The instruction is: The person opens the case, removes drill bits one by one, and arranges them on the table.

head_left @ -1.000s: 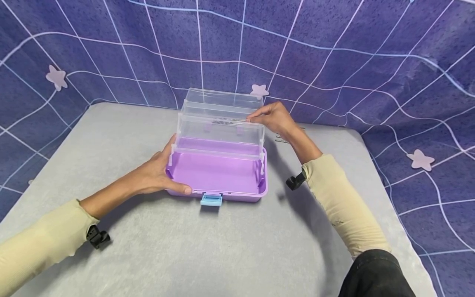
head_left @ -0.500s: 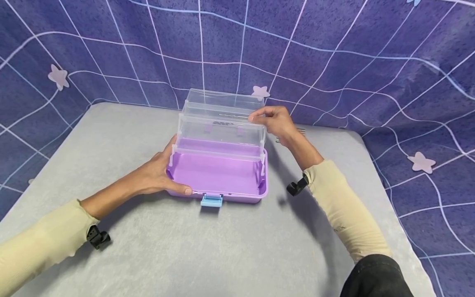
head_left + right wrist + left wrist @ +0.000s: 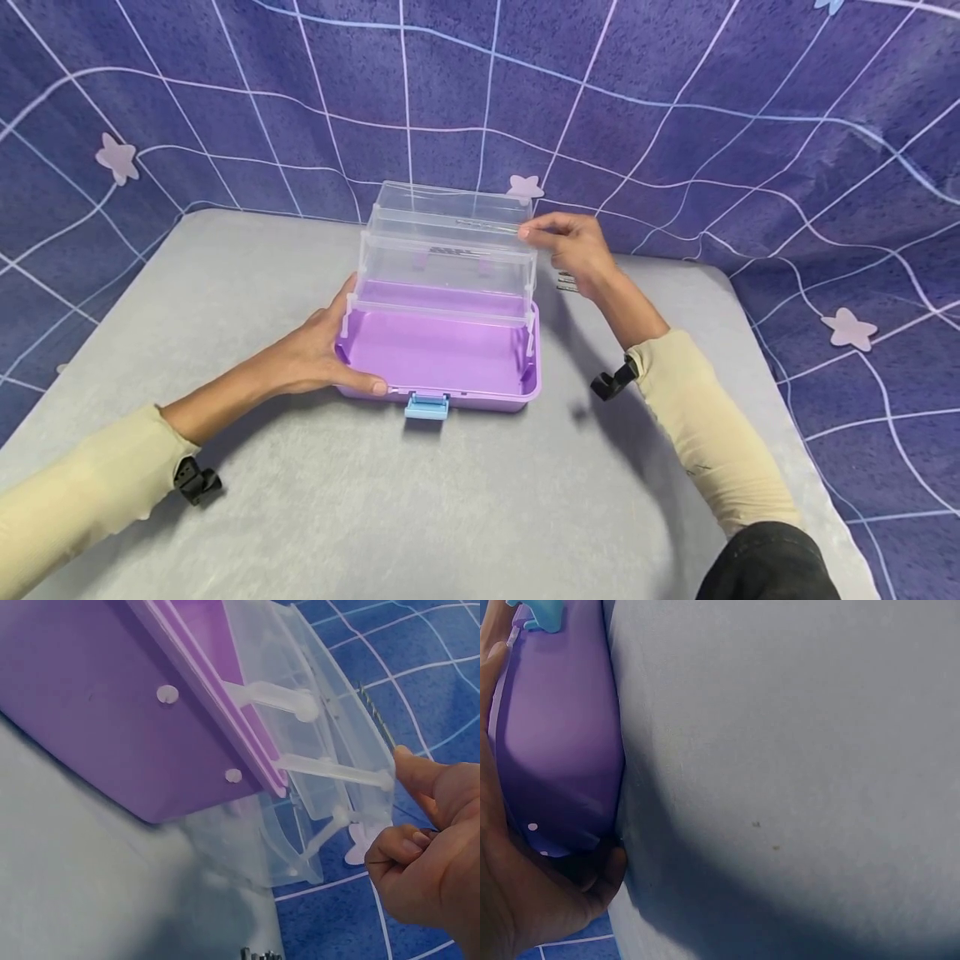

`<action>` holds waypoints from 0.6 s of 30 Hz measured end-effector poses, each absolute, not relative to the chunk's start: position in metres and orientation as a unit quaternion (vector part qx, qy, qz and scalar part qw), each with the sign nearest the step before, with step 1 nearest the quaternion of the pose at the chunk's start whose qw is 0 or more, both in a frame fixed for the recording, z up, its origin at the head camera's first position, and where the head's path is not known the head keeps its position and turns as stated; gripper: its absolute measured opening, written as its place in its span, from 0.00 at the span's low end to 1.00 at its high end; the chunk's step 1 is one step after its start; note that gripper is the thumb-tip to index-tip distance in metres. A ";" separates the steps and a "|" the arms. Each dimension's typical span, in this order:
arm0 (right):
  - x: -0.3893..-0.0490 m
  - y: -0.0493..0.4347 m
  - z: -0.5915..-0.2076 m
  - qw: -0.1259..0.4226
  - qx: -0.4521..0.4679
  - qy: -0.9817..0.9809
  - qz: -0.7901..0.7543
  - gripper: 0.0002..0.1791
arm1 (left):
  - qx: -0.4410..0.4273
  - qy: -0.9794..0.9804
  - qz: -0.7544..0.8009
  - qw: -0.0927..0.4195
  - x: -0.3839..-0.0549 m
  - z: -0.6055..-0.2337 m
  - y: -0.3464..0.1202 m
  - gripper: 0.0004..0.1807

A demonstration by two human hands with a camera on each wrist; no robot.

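A purple storage box [image 3: 438,354] stands with its clear tiered trays [image 3: 450,271] unfolded toward the back and its blue latch [image 3: 427,407] hanging at the front. My left hand [image 3: 311,350] grips the box's left end, thumb along the front rim; the left wrist view shows fingers [image 3: 609,881] around the end. At the box's upper right, my right hand [image 3: 573,248] pinches one end of a drill bit [image 3: 483,225], whose spiral flutes show in the right wrist view. That bit points left above the trays. Several more drill bits [image 3: 450,252] lie in a clear tray below it.
Several loose drill bits [image 3: 567,283] lie on the grey table [image 3: 480,500] right of the box, partly behind my right hand. A blue cloth [image 3: 637,142] with grid lines and stars hangs behind the table.
My right hand has moved slightly right, drawing the drill bit rightward and a little up from the tray's front edge. The left hand and the box have stayed in place.
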State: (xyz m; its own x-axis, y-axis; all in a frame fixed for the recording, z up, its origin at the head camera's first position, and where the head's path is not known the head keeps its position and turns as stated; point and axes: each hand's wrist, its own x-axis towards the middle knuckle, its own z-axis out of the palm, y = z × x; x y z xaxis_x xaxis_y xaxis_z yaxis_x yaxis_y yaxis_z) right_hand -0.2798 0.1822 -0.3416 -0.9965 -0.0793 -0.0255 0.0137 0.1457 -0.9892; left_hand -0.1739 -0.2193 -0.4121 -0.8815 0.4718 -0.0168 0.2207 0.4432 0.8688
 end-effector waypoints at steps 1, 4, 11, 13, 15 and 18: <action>-0.280 0.184 -0.341 0.034 -0.021 0.755 -0.655 0.07 | 0.207 0.840 0.485 0.128 -0.174 -0.412 -0.219 0.91; -0.279 0.190 -0.340 0.029 -0.017 0.754 -0.657 0.08 | 0.208 0.842 0.480 0.129 -0.174 -0.413 -0.220 0.92; -0.275 0.208 -0.340 0.023 -0.006 0.762 -0.648 0.09 | 0.205 0.847 0.471 0.136 -0.174 -0.413 -0.220 0.92; -0.274 0.213 -0.340 0.020 -0.006 0.763 -0.646 0.09 | 0.206 0.847 0.472 0.130 -0.173 -0.413 -0.220 0.92; -0.273 0.219 -0.339 0.018 -0.005 0.765 -0.643 0.09 | 0.207 0.846 0.476 0.125 -0.173 -0.412 -0.220 0.92; -0.271 0.226 -0.339 0.015 -0.001 0.769 -0.640 0.09 | 0.209 0.844 0.479 0.119 -0.173 -0.412 -0.220 0.92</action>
State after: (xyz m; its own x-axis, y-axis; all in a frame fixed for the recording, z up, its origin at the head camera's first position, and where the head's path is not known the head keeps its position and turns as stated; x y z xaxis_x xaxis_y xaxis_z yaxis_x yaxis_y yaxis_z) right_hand -0.2714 0.2262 -0.3388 -0.9995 -0.0221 -0.0219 0.0175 0.1819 -0.9832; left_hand -0.1734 -0.2196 -0.4118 -0.8847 0.4662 0.0001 0.2388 0.4530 0.8589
